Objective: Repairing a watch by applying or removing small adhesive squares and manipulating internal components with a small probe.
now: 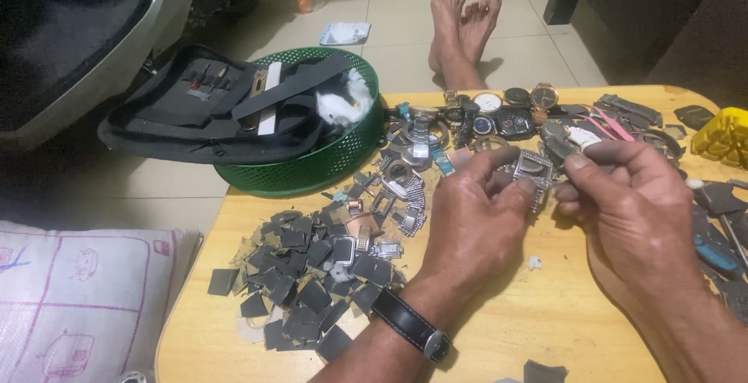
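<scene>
Both my hands meet over the middle of a low wooden table. My left hand wears a black wristwatch, and its fingers pinch a small square silver watch case. My right hand grips the same case from the right side, thumb and forefinger closed on it. Just behind the case lies a row of several wristwatches and metal watch bands.
A heap of dark flat square pieces covers the table's left part. A green plastic basket holds a black tool pouch. A yellow plastic box sits at the right edge. Bare feet rest on the tiled floor beyond.
</scene>
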